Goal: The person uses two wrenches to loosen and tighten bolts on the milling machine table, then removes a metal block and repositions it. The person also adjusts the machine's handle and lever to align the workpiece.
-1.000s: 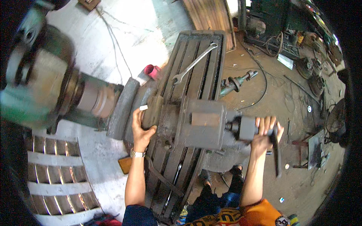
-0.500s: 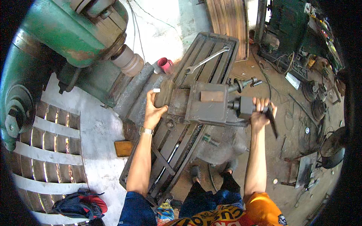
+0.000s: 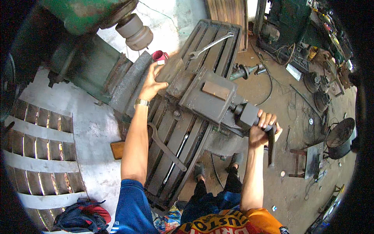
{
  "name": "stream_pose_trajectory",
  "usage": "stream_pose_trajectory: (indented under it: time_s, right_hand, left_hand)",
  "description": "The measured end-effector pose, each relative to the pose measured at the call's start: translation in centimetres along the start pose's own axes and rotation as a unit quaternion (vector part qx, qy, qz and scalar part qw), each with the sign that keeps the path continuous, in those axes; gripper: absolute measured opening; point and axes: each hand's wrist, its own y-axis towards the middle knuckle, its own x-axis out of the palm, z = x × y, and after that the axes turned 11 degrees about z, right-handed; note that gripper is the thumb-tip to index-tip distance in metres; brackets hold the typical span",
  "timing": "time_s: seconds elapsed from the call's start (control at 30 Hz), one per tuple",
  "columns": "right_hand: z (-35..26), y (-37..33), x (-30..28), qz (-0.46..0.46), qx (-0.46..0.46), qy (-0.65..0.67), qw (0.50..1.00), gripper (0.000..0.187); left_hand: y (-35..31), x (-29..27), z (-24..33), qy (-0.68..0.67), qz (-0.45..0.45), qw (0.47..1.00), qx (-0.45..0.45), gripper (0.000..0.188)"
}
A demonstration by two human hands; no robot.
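A heavy grey machine vise (image 3: 212, 87) sits askew on the slotted milling machine table (image 3: 212, 31). My left hand (image 3: 152, 85) grips its left end, thumb on the near side and fingers round the far edge. White wrapping covers one of its fingertips; a metal watch is on the wrist. At the vise's right end, my right hand (image 3: 263, 130) closes round the hub of the dark crank handle (image 3: 271, 150), whose lever hangs toward me. One spanner (image 3: 212, 45) lies on the far part of the table, another (image 3: 165, 148) on the near part beside my left forearm.
A green machine head with a cylindrical spindle (image 3: 134, 33) hangs at the upper left. Behind my left hand stands a red mug (image 3: 159, 55). A backpack (image 3: 82, 216) lies at lower left. Cables, a dark round pan (image 3: 341, 138) and metal parts are on the floor at right.
The vise has turned clockwise on the table: its right end swung toward me with my right hand, its left end away with my left. The view has also shifted slightly.
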Motion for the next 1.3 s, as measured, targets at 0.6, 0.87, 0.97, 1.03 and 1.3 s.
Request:
stream_pose_trajectory:
  time_s: [0.6, 0.87, 0.97, 1.03, 1.3]
  right_hand:
    - [1.0, 17.3, -1.3, -0.016, 0.068, -0.053, 0.996, 0.028]
    - [0.0, 6.0, -1.5, -0.048, 0.013, 0.01, 0.999, 0.029]
    - [0.2, 7.4, -1.8, -0.064, 0.021, 0.034, 0.997, 0.031]
    - [0.3, 11.5, -1.5, -0.065, 0.034, 0.006, 0.997, 0.031]
    - [2.2, 21.7, -1.4, -0.033, 0.145, -0.009, 0.989, 0.027]
  left_hand:
    - [-4.8, 5.1, 1.2, 0.02, 0.152, 0.988, 0.024, 0.073]
    - [-0.9, 0.7, -0.3, 0.03, 0.045, 0.999, 0.006, 0.091]
    - [-2.2, 1.5, 0.8, 0.021, 0.059, 0.998, 0.007, 0.082]
    - [-4.4, 2.8, 1.8, 0.017, 0.088, 0.996, 0.015, 0.075]
    - [-6.3, 6.8, 2.5, 0.11, 0.21, 0.972, 0.01, 0.063]
